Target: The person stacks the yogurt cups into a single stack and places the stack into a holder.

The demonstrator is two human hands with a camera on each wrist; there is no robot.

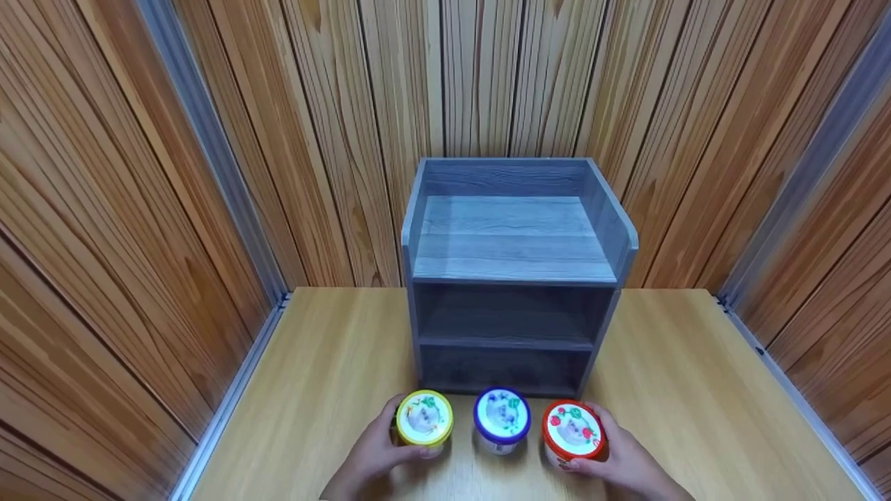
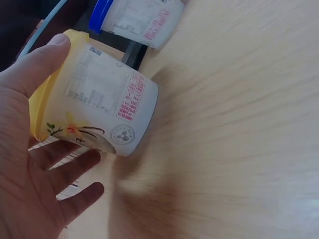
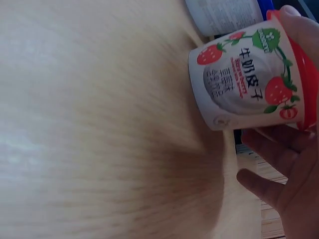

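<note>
Wood-panelled walls close round the table [image 1: 334, 348], where at the frame's bottom my left hand [image 1: 369, 456] grips the yellow cup [image 1: 424, 418] and my right hand [image 1: 626, 463] the red cup [image 1: 572, 431]; I should lift both level, clear of the blue cup [image 1: 501, 416] between.

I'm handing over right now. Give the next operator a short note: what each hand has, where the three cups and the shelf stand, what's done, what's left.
Left hand: holds the yellow-lidded cup.
Right hand: holds the red-lidded strawberry cup.
Blue-lidded cup: stands untouched between them on the table.
All three cups sit in a row in front of the grey shelf unit.
Done: both outer cups are in hand.
Left: every shelf level shows nothing on it; if the cups belong there, none is placed yet.
</note>
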